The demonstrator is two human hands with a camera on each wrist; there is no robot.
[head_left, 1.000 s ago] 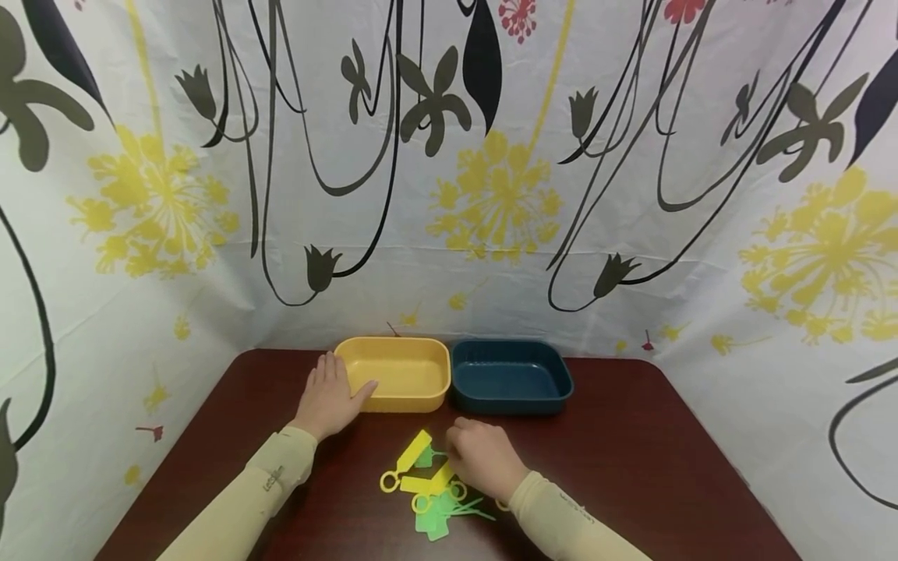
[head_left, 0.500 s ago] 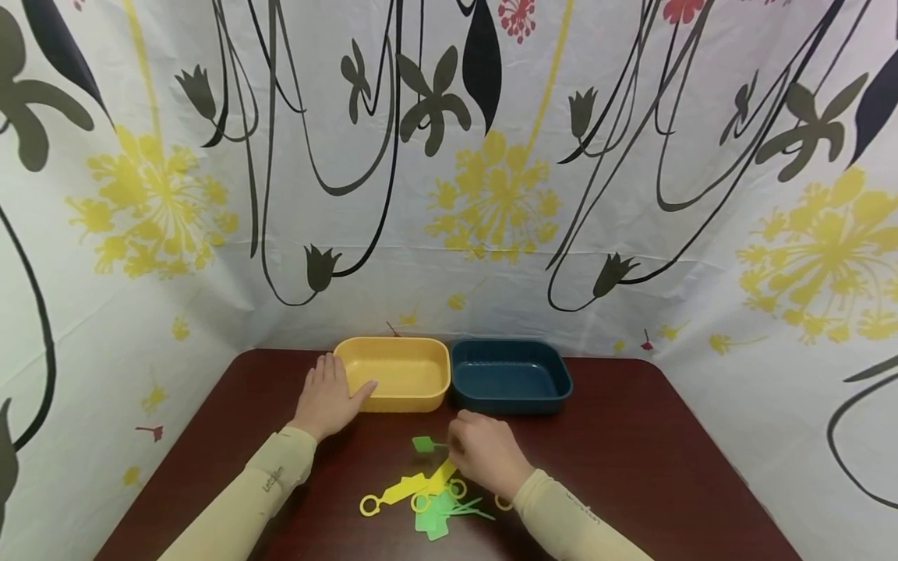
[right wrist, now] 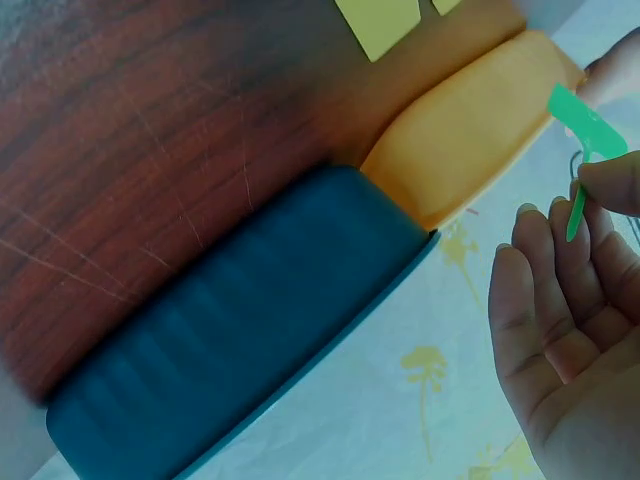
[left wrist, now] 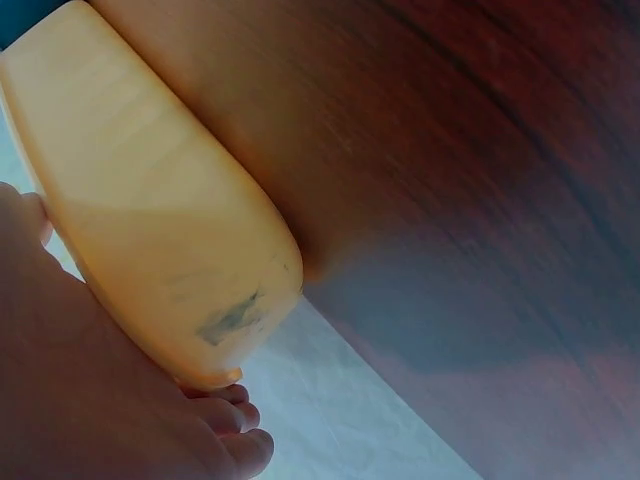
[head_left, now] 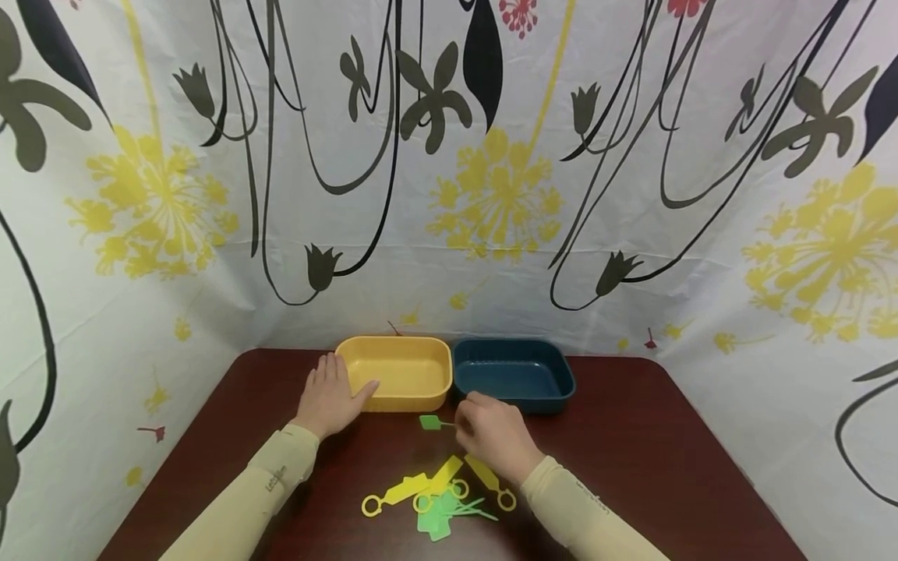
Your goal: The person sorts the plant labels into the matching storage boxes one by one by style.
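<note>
My right hand (head_left: 496,435) pinches the thin stem of a green plastic tag (head_left: 431,422) between thumb and fingertips. In the right wrist view the tag's flat end (right wrist: 588,122) sticks out beyond the thumb. The hand is above the table, just in front of the blue tray (head_left: 512,406). My left hand (head_left: 328,399) rests on the left end of the yellow tray (head_left: 410,404), its fingers extended and the thumb over the front rim. Below lie several yellow ring-ended tags (head_left: 405,489) and a pile of green tags (head_left: 436,516), partly overlapping.
The two trays stand side by side, touching, at the back of the dark red-brown table (head_left: 617,467). Patterned white cloth (head_left: 393,280) rises behind and on both sides. One yellow tag (head_left: 484,472) lies right of the pile, near the right forearm.
My right hand has drawn the green tag out of the pile and moved it away toward the trays. One yellow tag has shifted left and nearer. The left hand has stayed put.
</note>
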